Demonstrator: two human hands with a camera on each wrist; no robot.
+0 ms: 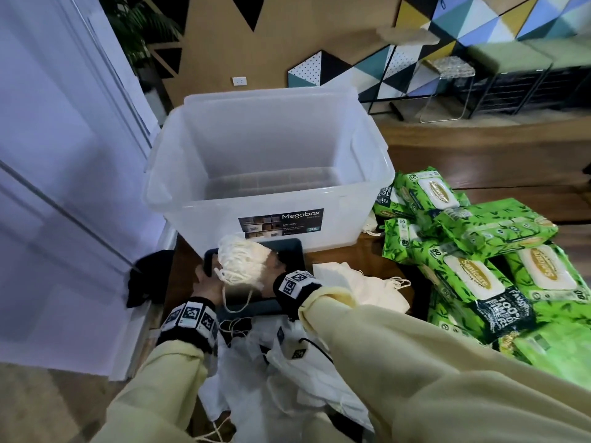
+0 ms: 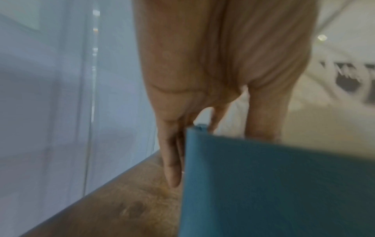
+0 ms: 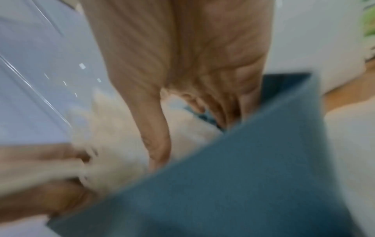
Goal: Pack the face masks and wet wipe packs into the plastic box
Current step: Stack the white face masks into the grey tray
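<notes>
The clear plastic box (image 1: 208, 215) stands open and empty on the wooden floor. In front of it sits a small teal bin (image 1: 291, 251). Over the bin, both hands hold a stack of cream face masks (image 1: 243, 260) with ear loops dangling. My left hand (image 1: 208, 284) grips its left end, fingers reaching down past the bin's corner (image 2: 274, 184). My right hand (image 1: 271, 266) grips the right end, thumb along the masks (image 3: 113, 136) and fingers inside the bin (image 3: 243, 176). Both wrist views are blurred.
Several green wet wipe packs (image 1: 479, 231) are piled on the floor to the right. More loose cream masks (image 1: 361, 282) lie beside the bin. White plastic bags (image 1: 287, 378) lie near my arms. A white door (image 1: 64, 187) and a black cloth (image 1: 147, 276) are at the left.
</notes>
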